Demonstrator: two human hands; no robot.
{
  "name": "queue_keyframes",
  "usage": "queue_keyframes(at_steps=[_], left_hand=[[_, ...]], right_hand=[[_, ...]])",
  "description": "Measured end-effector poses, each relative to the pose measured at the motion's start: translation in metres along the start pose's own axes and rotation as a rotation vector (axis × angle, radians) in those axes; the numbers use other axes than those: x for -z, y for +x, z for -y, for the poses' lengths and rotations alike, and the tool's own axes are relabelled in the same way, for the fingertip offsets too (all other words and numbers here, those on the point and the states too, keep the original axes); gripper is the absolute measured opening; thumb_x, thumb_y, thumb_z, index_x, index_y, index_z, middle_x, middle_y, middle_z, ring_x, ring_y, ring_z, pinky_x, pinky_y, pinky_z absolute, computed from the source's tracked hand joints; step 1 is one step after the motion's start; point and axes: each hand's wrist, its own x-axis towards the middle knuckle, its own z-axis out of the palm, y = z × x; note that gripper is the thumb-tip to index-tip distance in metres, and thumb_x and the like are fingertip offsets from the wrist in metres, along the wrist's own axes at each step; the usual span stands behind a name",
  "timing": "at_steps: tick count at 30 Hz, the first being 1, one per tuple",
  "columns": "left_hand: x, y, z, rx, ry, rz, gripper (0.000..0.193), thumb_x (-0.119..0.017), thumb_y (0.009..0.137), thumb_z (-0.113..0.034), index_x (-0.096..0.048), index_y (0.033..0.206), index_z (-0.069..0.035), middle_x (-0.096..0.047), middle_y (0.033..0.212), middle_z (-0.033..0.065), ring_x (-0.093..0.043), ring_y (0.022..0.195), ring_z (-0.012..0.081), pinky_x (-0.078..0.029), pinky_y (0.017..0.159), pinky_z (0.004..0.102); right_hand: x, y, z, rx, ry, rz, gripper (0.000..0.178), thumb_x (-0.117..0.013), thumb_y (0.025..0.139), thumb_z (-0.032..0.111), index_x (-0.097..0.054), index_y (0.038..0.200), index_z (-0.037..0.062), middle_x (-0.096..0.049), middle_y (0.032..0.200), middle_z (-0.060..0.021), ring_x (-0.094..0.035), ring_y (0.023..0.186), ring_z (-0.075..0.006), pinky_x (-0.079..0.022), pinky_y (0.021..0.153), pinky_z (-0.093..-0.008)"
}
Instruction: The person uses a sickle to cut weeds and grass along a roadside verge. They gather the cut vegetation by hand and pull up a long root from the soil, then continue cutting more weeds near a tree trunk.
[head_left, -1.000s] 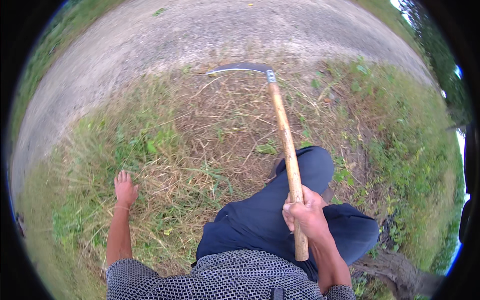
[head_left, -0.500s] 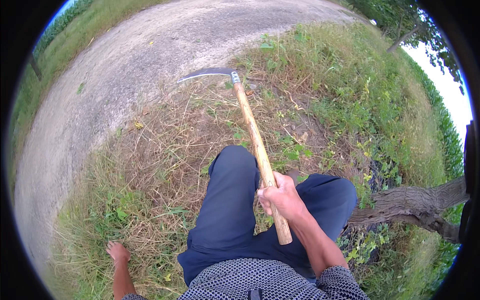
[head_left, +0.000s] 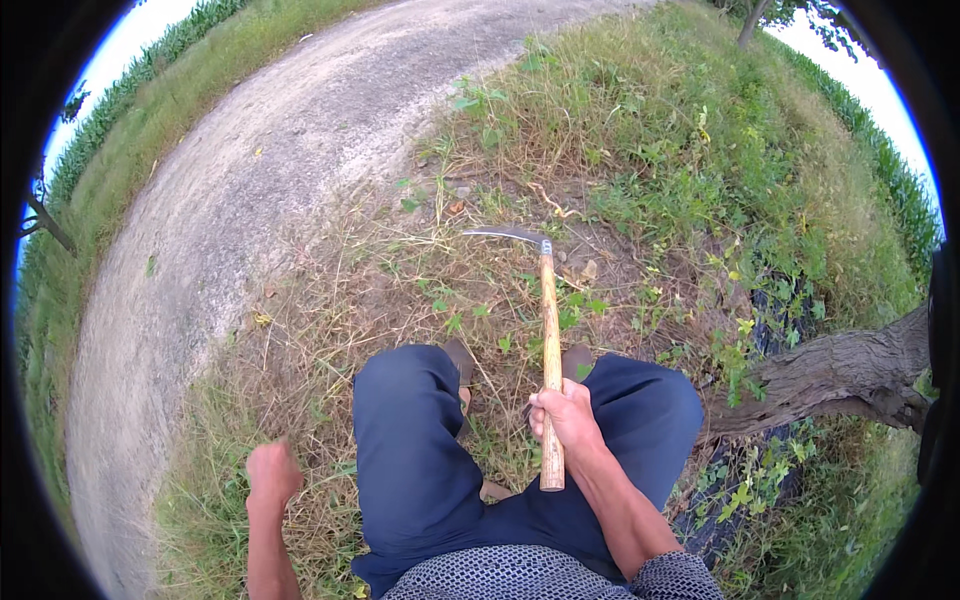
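Note:
My right hand (head_left: 566, 412) is wrapped round the lower part of a sickle's pale wooden handle (head_left: 551, 320), close to its butt end. The handle points away from me, between my knees. At its far end a curved metal sickle blade (head_left: 505, 233) reaches left, just over the cut grass and bare soil. Off to the left, my left hand (head_left: 272, 472) is closed like a fist above the grass, slightly blurred. Nothing shows in it, and its fingertips are hidden.
Dry cut grass (head_left: 320, 300) lies around my feet. Beyond it on the left curves a pale dirt road (head_left: 240, 170). Green weeds (head_left: 690, 170) grow ahead and to the right. A thick tree trunk (head_left: 830, 380) leans in at the right, near dark sheeting (head_left: 785, 315).
My left hand has lifted from the grass, moved right and closed. The sickle has drawn nearer to me and swung right, its handle now more upright in view. My view has shifted too.

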Motion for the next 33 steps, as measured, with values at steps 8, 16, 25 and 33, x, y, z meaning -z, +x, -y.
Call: queue_keyframes(at_steps=[8, 16, 25, 33], left_hand=[[0.187, 0.076, -0.256, -0.596, -1.256, -0.621, 0.014, -0.068, 0.102, 0.000, -0.074, 0.115, 0.004, -0.081, 0.100, 0.0124, -0.078, 0.090, 0.0164, -0.060, 0.081, 0.0296], [0.131, 0.082, -0.359, -1.015, -0.409, -0.340, 0.028, -0.079, 0.092, -0.034, -0.069, 0.100, -0.009, -0.071, 0.086, 0.0105, -0.072, 0.084, 0.0319, -0.051, 0.081, 0.0471], [0.144, 0.104, -0.350, -0.926, -0.427, -0.294, 0.030, -0.080, 0.091, -0.033, -0.069, 0.101, -0.007, -0.072, 0.087, 0.0136, -0.072, 0.086, 0.0336, -0.052, 0.082, 0.0472], [0.144, 0.107, -0.338, -0.917, -0.468, -0.317, 0.031, -0.081, 0.090, -0.033, -0.068, 0.103, -0.007, -0.071, 0.085, 0.0121, -0.071, 0.083, 0.0329, -0.052, 0.080, 0.0472]], right_hand=[[0.042, 0.103, 0.029, 0.104, 0.082, -0.262, 0.009, -0.067, 0.091, 0.004, -0.058, 0.090, 0.0011, -0.059, 0.070, -0.0059, -0.056, 0.051, -0.0153, -0.049, 0.046, -0.0314], [0.100, 0.313, 0.102, 0.235, -0.114, -0.443, 0.010, -0.068, 0.090, 0.004, -0.059, 0.091, -0.0014, -0.059, 0.070, -0.0055, -0.056, 0.051, -0.0162, -0.049, 0.045, -0.0317], [0.084, 0.297, 0.057, 0.045, -0.110, -0.296, 0.010, -0.068, 0.092, 0.005, -0.058, 0.090, 0.0031, -0.058, 0.067, -0.0036, -0.055, 0.050, -0.0139, -0.048, 0.044, -0.0310], [0.057, 0.274, 0.046, 0.042, -0.070, -0.364, 0.009, -0.066, 0.091, 0.005, -0.058, 0.087, 0.0024, -0.058, 0.067, -0.0042, -0.055, 0.050, -0.0155, -0.048, 0.045, -0.0325]])
